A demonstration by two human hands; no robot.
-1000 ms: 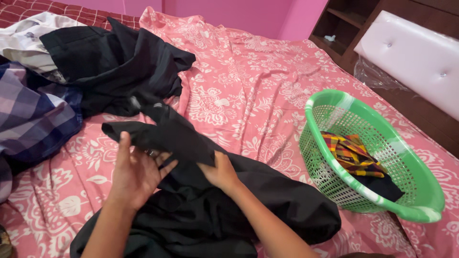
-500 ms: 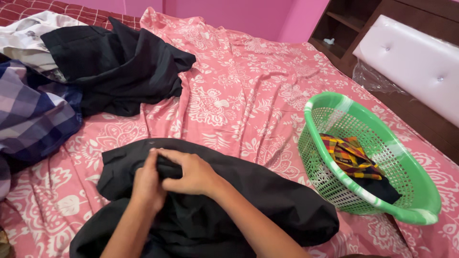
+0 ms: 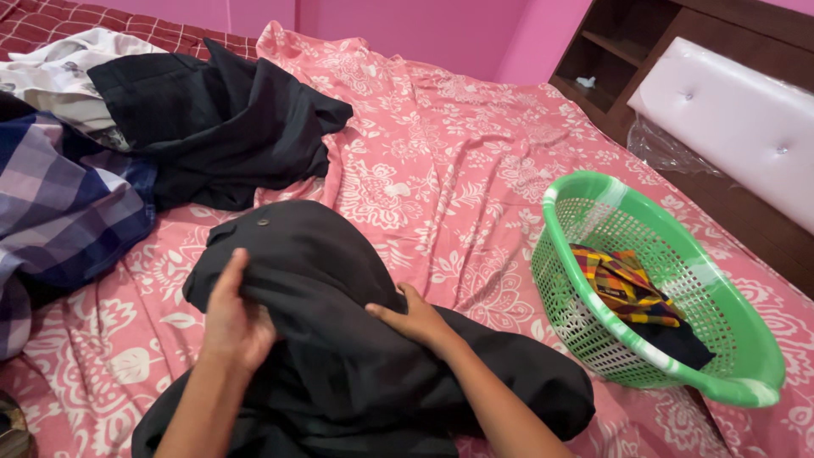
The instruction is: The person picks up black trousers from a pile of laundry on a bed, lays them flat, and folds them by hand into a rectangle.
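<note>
Black garment [image 3: 339, 339] on pink (white-flowered) sheet [image 3: 458, 187].
</note>
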